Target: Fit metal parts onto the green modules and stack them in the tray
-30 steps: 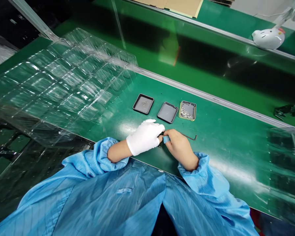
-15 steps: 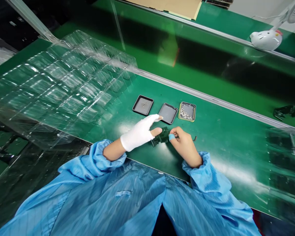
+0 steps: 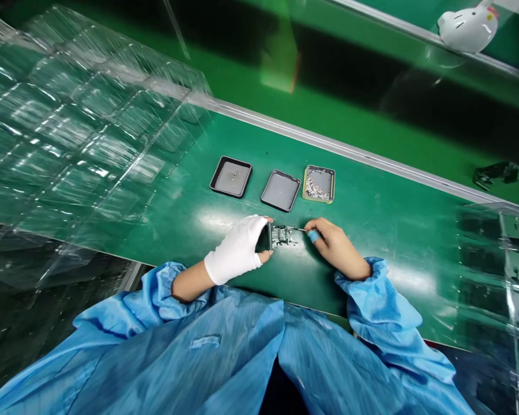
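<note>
My left hand (image 3: 237, 251), in a white glove, grips the left end of a small dark metal part (image 3: 281, 236) that lies on the green mat. My right hand (image 3: 335, 245) is bare, with a blue cot on one fingertip. It pinches a thin metal hex key (image 3: 300, 229) whose tip touches the right side of the part. Just beyond the hands stand three small trays: a black one (image 3: 230, 177), a second black one (image 3: 281, 190) and a yellow-rimmed one (image 3: 319, 184) holding several small screws.
A large clear blister tray (image 3: 82, 132) covers the left of the bench. More clear trays with dark parts (image 3: 516, 271) sit at the right. A metal rail (image 3: 372, 158) runs behind the mat. A white cat-shaped fan base (image 3: 467, 26) stands at the far right.
The part has been turned and laid flat on the mat. My left hand moved from stretched-out fingers to gripping its left end. My right hand brought the hex key to its right side.
</note>
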Demonstrator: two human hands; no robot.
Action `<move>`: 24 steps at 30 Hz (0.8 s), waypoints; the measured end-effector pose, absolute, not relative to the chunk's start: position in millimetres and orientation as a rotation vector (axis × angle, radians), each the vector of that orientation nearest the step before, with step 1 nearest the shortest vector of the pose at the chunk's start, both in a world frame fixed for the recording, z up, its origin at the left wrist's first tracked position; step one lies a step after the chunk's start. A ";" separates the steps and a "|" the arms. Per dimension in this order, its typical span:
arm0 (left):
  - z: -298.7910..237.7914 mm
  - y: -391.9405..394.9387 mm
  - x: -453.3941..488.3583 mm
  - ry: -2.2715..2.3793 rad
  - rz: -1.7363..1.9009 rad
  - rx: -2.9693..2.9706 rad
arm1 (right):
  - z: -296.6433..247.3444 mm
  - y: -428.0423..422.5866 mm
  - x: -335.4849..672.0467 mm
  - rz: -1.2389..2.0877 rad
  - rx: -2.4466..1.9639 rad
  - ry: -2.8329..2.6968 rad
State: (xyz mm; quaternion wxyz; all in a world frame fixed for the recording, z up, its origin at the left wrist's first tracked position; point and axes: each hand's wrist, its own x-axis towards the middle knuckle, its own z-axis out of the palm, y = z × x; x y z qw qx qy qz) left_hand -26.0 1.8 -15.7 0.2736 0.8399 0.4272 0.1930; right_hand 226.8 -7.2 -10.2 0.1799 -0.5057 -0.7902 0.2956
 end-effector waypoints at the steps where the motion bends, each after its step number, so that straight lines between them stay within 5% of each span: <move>1: -16.5 1.8 -26.5 1.147 0.519 2.254 | -10.4 -7.7 225.2 0.902 -1.381 -2.219; 24: -12.6 0.9 -30.8 1.130 0.432 2.283 | 1.5 -7.5 197.5 0.893 -1.741 -2.380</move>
